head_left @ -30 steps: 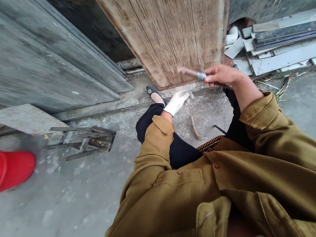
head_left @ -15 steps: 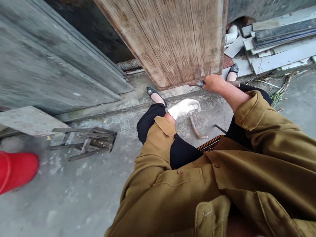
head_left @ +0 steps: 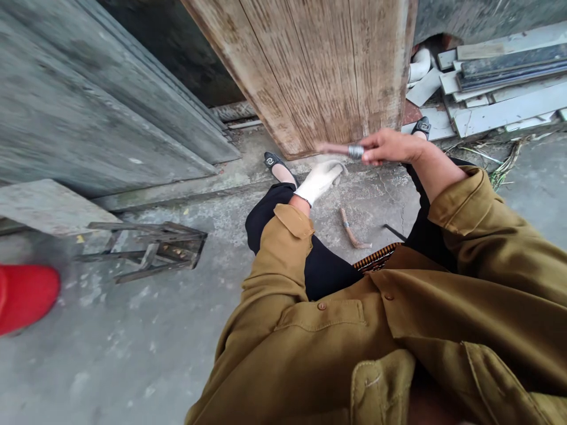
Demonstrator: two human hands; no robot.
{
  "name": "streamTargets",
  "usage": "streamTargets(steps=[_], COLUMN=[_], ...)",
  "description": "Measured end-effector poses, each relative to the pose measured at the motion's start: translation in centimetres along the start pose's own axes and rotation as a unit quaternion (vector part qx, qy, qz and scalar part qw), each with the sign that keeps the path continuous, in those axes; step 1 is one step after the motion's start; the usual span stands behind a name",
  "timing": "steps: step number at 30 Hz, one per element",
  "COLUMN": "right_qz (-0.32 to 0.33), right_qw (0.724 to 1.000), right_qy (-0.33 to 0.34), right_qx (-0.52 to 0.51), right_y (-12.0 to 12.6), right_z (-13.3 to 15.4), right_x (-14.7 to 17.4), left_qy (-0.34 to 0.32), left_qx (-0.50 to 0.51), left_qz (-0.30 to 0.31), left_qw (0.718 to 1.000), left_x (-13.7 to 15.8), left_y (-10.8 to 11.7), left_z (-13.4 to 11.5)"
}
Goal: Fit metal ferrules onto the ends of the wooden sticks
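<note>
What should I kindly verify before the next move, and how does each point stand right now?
1. Grip of the right hand on the wire-wrapped stick: ok, closed around it.
2. Far end of that stick sharply visible: not ok, blurred.
3. Left hand covered: ok, white glove on.
4. Right hand covered: not ok, bare.
5. Left hand holding something: cannot tell, curled over.
6. Concrete floor uncluttered: not ok, bent stick there.

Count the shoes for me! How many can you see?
2. One dark shoe is beyond the gloved left hand, near the bottom corner of the wooden panel. The other shoe is past the right hand, by the pale boards. More could be hidden.
</note>
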State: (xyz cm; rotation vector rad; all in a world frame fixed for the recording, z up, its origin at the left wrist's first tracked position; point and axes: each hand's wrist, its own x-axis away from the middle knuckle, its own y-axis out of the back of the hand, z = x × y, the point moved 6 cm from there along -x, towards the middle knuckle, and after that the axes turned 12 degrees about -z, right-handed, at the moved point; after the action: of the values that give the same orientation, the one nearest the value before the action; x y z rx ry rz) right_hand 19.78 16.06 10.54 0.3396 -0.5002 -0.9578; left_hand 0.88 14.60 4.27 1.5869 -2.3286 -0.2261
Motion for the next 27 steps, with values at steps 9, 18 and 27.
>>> streamTargets(steps=[9,18,27], right_qz=[-0.197,0.209,0.211], right_qw=[0.931,0.892,0.976], right_qy=[-0.108,-0.129,-0.015], right_qx=[0.286,0.379,-0.051], right_y=[2.5,-5.6,0.0], right_z=[-2.6,-5.3,-1.2], right_x=[-2.1,-1.5,1.2], left_qy=[0.077,0.017,-0.080], left_qx=[0.027,-0.003,-0.218], left_qz=[0.165,0.168,0.079], left_qw=[0.983,0.986,0.969], left_x=[1.8,1.6,-0.6], left_y=[-4.9,-3.3,-0.9], left_z=[1.3,0.4,2.0])
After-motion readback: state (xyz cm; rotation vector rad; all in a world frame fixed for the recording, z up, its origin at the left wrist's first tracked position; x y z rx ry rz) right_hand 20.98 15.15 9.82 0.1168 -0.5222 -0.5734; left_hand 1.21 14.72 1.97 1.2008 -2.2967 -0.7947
